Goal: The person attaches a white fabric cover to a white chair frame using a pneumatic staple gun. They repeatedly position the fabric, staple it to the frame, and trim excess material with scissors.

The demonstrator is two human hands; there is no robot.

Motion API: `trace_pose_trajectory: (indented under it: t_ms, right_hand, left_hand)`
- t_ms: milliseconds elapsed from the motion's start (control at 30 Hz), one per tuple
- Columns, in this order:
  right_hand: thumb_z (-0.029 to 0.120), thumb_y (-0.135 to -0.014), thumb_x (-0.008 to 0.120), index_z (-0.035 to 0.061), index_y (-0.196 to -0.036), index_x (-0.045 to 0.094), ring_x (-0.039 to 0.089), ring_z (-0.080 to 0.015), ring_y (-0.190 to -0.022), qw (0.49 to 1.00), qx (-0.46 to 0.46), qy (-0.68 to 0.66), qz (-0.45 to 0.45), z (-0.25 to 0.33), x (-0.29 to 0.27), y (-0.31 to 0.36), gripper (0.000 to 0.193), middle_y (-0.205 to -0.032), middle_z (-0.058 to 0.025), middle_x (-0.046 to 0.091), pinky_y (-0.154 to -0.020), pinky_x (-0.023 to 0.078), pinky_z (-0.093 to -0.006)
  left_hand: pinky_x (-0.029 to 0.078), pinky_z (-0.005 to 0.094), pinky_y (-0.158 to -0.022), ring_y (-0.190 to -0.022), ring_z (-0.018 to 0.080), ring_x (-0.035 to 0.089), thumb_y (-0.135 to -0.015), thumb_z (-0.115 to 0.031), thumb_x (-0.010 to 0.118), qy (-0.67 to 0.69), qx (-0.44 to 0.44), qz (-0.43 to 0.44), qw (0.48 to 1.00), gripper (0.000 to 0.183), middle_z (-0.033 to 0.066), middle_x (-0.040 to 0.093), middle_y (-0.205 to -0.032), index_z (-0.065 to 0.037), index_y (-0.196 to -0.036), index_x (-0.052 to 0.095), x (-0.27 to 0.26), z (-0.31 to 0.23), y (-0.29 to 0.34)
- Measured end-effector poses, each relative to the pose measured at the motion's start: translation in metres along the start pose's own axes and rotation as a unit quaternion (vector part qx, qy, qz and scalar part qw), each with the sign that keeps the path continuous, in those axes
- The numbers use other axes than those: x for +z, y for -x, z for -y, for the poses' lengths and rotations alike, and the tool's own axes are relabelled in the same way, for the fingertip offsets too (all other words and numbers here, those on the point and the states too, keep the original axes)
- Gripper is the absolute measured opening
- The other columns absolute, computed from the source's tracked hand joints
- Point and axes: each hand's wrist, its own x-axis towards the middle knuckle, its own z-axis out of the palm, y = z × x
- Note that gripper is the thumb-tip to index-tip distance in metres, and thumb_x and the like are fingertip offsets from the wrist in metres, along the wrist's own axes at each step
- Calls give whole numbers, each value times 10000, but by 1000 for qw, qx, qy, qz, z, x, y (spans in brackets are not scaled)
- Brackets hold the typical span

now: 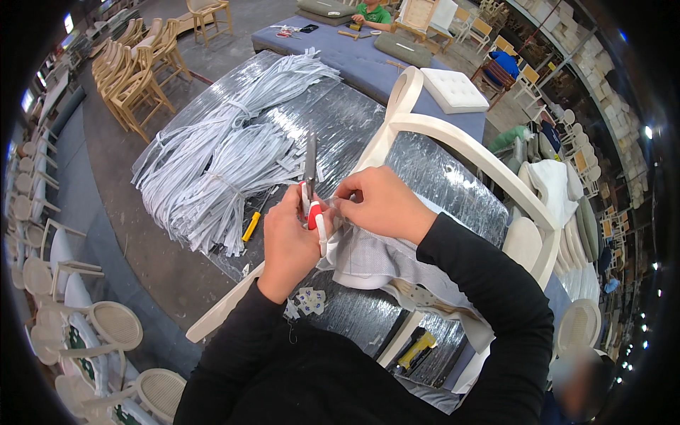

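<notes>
The left hand (287, 241) is closed around the red and white handles of a pair of scissors (310, 185), whose grey blades stick up and away from the person, past the fingers. Just to the right of the scissors, the right hand (379, 204) is pinched shut on the edge of a piece of grey fabric (368, 256); its fingertips nearly meet the left hand at the scissor handles. The fabric hangs below and between both hands, draped over the seat of a cream wooden chair frame (453, 145) that lies tilted on the worktable. The chair's curved back rail arcs away from the scissors, up and to the right, behind the right hand.

The table (354, 120) is covered in shiny silver plastic wrap. To the left of the scissors, well clear of the hands, lies a big heap of white strips (219, 156), bundled and tangled. A small yellow-handled tool (251, 227) rests at the near edge of that heap, just left of the left hand. Beyond the scissors, at the far end, sits a white tufted cushion (455, 91) on a blue-grey bench, and a person in a green top (373, 13) sits farther off. Rows of pale wooden chairs (134, 71) stand far left of the scissors.
</notes>
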Motion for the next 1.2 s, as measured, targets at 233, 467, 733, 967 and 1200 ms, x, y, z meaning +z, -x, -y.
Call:
trace_pose_trajectory:
  t_ms: [233, 467, 733, 967, 1200]
  right_hand:
    - [144, -949, 731, 1, -1157, 839, 804, -331, -844, 1000, -25, -8, 15, 3, 0, 0, 275, -935, -190, 817, -822, 621, -411]
    - [143, -919, 724, -3, -1100, 839, 796, -380, -881, 998, -48, 15, 31, -6, -3, 0, 259, -941, -212, 808, -845, 623, -455]
    - [150, -930, 790, -5, -1085, 833, 793, -383, -917, 992, -88, -1, 92, 1, -30, -5, 223, -966, -203, 809, -865, 621, -435]
    - [134, -947, 804, 51, -1012, 751, 723, -392, -873, 992, -65, 97, 53, 10, -11, 2, 118, -954, -153, 741, -786, 590, -496]
    - [50, -861, 864, 64, -982, 764, 737, -338, -838, 988, -2, 150, 44, 31, 3, -13, 157, -926, -101, 754, -745, 598, -433]
  left_hand:
    - [559, 303, -782, -817, 103, 649, -974, -84, 856, -31, 47, -5, 998, 276, 74, 775, -935, 10, -1145, 660, 1, 6, 3]
    - [558, 295, -792, -848, 96, 664, -987, -82, 849, 9, -7, 9, 1000, 274, 58, 769, -955, -1, -1161, 654, -2, -2, 2]
    - [541, 279, -738, -798, 78, 652, -1018, -181, 854, 279, -131, 158, 938, 277, -7, 711, -908, -28, -1167, 677, -54, -8, 48]
    - [559, 341, -714, -744, 152, 695, -1040, -393, 835, 151, -296, 488, 808, 397, 55, 706, -813, -41, -1100, 659, -111, -14, 18]
    - [572, 393, -719, -768, 263, 772, -1108, -410, 729, 167, -275, 621, 715, 397, 109, 769, -837, -22, -1181, 684, -114, 15, -16]
